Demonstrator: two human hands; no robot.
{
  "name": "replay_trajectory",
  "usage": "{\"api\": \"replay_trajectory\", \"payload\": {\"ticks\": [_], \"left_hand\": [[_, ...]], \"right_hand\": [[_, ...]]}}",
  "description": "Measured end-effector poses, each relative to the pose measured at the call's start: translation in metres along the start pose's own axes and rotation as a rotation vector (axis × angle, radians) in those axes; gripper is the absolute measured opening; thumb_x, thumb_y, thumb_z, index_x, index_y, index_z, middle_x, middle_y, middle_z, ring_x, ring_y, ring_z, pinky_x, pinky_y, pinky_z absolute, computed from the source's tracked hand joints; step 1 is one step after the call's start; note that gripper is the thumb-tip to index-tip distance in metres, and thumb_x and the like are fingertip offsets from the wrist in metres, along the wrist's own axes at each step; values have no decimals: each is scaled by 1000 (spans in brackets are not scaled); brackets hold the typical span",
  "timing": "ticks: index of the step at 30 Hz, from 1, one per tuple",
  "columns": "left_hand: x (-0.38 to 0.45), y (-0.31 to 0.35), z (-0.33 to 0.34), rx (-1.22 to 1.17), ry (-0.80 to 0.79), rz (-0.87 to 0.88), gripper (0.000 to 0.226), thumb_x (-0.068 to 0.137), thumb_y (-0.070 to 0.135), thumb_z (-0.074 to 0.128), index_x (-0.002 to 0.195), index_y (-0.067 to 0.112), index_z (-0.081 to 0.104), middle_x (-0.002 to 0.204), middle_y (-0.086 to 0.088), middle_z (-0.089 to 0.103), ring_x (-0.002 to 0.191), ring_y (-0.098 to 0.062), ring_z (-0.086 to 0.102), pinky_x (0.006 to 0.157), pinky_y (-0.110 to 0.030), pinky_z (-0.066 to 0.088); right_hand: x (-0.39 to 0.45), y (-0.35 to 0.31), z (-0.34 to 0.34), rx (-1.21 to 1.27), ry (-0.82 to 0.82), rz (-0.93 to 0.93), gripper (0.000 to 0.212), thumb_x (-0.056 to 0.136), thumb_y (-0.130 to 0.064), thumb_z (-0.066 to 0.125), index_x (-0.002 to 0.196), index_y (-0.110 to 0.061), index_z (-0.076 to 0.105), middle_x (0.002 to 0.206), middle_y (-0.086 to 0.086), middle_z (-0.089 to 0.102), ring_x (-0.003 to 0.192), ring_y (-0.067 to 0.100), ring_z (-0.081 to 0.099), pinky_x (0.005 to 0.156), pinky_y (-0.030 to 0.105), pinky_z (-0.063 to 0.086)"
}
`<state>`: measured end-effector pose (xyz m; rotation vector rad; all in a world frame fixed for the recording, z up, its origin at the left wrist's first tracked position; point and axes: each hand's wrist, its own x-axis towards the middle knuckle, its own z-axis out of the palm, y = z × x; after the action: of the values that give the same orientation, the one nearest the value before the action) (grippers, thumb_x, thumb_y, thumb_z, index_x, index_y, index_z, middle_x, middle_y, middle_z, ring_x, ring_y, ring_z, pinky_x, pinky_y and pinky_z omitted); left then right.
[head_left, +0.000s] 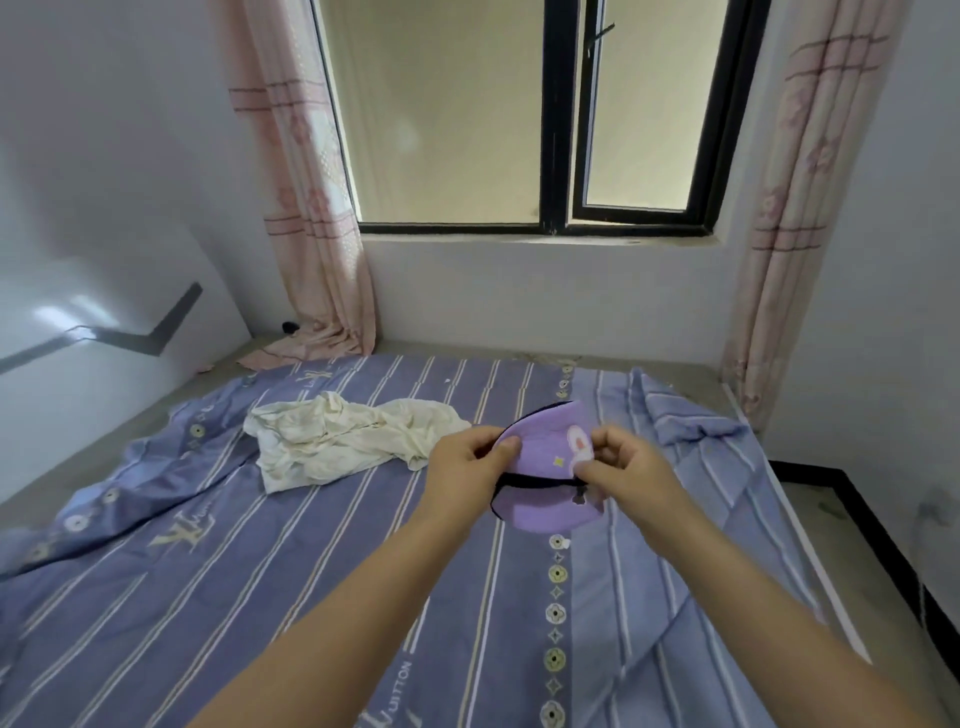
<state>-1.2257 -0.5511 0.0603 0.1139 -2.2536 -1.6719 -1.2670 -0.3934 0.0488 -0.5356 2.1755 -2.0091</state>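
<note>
A small purple garment (545, 441) with dark trim and a pale cartoon print is held up above the bed, folded over so a lower part hangs below a dark edge. My left hand (467, 462) pinches its left edge between thumb and fingers. My right hand (623, 462) pinches its right side near the print. Both forearms reach forward over the bed. A crumpled cream-white garment (337, 441) lies on the sheet to the left of my hands.
The bed is covered by a blue-purple striped sheet (260, 597), bunched up at the right (685, 421). Beyond it are a white wall, a dark-framed window (556, 156) and pink curtains (311, 234) on both sides. A white headboard (93, 312) stands at left.
</note>
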Motion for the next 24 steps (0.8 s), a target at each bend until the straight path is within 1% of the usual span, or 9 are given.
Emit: {"api": "replay_trajectory", "payload": {"ticks": [2, 4, 6, 10, 13, 16, 18, 21, 24], "left_hand": [[-9, -11, -19, -58, 60, -94, 19, 87, 5, 51, 70, 3, 61, 60, -5, 41, 54, -15, 35, 48, -26, 26], [-25, -26, -41, -74, 62, -173, 23, 87, 6, 52, 67, 7, 61, 60, -6, 45, 52, -16, 39, 47, -25, 29], [-49, -46, -65, -87, 119, -258, 19, 88, 7, 52, 71, 3, 59, 69, -11, 47, 60, -20, 41, 52, -28, 30], [-122, -87, -121, -121, 383, -440, 22, 89, 10, 52, 68, 5, 56, 70, -11, 50, 62, -22, 46, 53, -26, 37], [-186, -113, -175, -72, 568, -544, 15, 87, 10, 54, 75, 11, 63, 67, -2, 58, 62, -15, 53, 56, -20, 44], [-250, -138, -244, 129, 722, -632, 15, 85, 8, 57, 98, 2, 63, 78, -6, 65, 66, -14, 54, 58, -13, 45], [-297, -153, -294, 310, 776, -704, 22, 84, 7, 58, 104, -1, 60, 100, -19, 67, 84, -25, 60, 74, -25, 45], [-371, -180, -376, 687, 743, -837, 32, 87, 13, 54, 116, 1, 54, 124, -19, 58, 115, -31, 51, 92, -32, 37], [-445, -205, -463, 909, 742, -984, 37, 89, 19, 49, 124, 6, 46, 132, -16, 50, 122, -29, 43, 97, -37, 38]], "right_hand": [[2, 5, 21, -9, -92, 50, 33, 82, 10, 50, 61, -16, 54, 54, 4, 48, 35, -2, 42, 38, 8, 33], [2, 11, 45, 4, -170, 80, 34, 83, 8, 48, 61, -16, 55, 48, -3, 50, 34, -3, 42, 37, 7, 33], [0, 19, 72, 28, -251, 81, 31, 84, 6, 49, 64, -16, 58, 39, -11, 56, 34, -3, 48, 36, 6, 35], [-17, 39, 153, 0, -594, 85, 16, 85, 0, 54, 78, -14, 61, 40, -12, 61, 38, -1, 53, 39, 8, 39], [-46, 50, 240, -96, -848, 117, 12, 84, -3, 58, 75, -11, 59, 33, -12, 56, 33, 0, 49, 38, 9, 38], [-80, 52, 340, -155, -987, 152, 17, 83, 0, 58, 69, -9, 55, 30, -7, 55, 27, -2, 47, 32, 9, 36], [-108, 50, 411, -207, -1070, 117, 22, 82, 0, 59, 63, -9, 51, 39, -1, 52, 26, -1, 47, 31, 9, 35], [-150, 47, 520, -268, -1176, 59, 28, 81, -4, 61, 57, -11, 47, 51, 3, 44, 39, 8, 53, 40, 17, 39], [-194, 41, 632, -324, -1209, -7, 20, 79, -6, 62, 62, -4, 52, 56, 7, 47, 49, 18, 53, 46, 21, 39]]}}
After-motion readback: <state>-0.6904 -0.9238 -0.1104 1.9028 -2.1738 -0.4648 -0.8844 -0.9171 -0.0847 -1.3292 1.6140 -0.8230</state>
